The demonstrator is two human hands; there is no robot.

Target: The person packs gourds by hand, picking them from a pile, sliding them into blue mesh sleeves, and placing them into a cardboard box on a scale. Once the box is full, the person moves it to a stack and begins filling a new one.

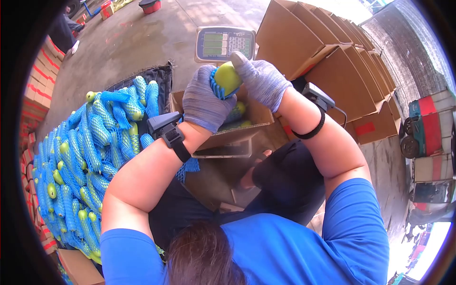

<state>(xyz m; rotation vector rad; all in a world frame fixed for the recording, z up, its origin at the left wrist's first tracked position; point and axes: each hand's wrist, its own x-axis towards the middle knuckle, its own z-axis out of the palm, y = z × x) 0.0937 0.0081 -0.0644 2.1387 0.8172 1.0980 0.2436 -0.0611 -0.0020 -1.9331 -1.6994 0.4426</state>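
Observation:
A green vegetable, partly sleeved in blue foam netting, is held up above an open cardboard box. My left hand, in a grey knitted glove, is wrapped round its left side and the netting. From the right, my right hand, gloved too, is beside its top with the thumb raised; its fingers are mostly hidden behind the hand, and whether they grip the vegetable is unclear. More green vegetables show inside the box. Just beyond the hands stands a digital scale display.
A large pile of netted green vegetables lies at left. Empty cardboard boxes are stacked at right. Red-striped cartons line the far left, near another person. A red tub stands at the back.

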